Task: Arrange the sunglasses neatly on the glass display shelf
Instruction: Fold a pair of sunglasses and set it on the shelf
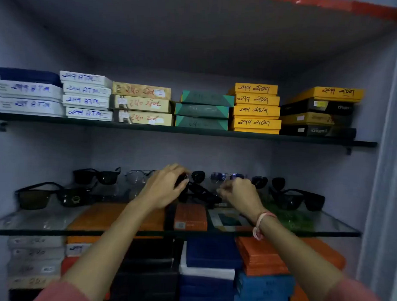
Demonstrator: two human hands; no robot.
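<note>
Several pairs of sunglasses stand on the middle glass shelf [325, 224]. Both hands hold one black pair [201, 192] at the shelf's centre. My left hand [164, 187] grips its left end and my right hand [239, 192] pinches its right arm. Behind them, a back row holds a black pair [96, 176], a clear-lens pair [137, 177], a blue-lens pair [226, 176] and a dark round pair [268, 181]. In the front row, a large black pair [54, 196] sits at the left and another black pair [298, 199] at the right.
The upper glass shelf [193, 131] carries stacks of flat boxes, white, beige, green, yellow and black. Under the middle shelf lie more stacked boxes [263, 256], orange, blue, black and white. Grey walls close the alcove on both sides.
</note>
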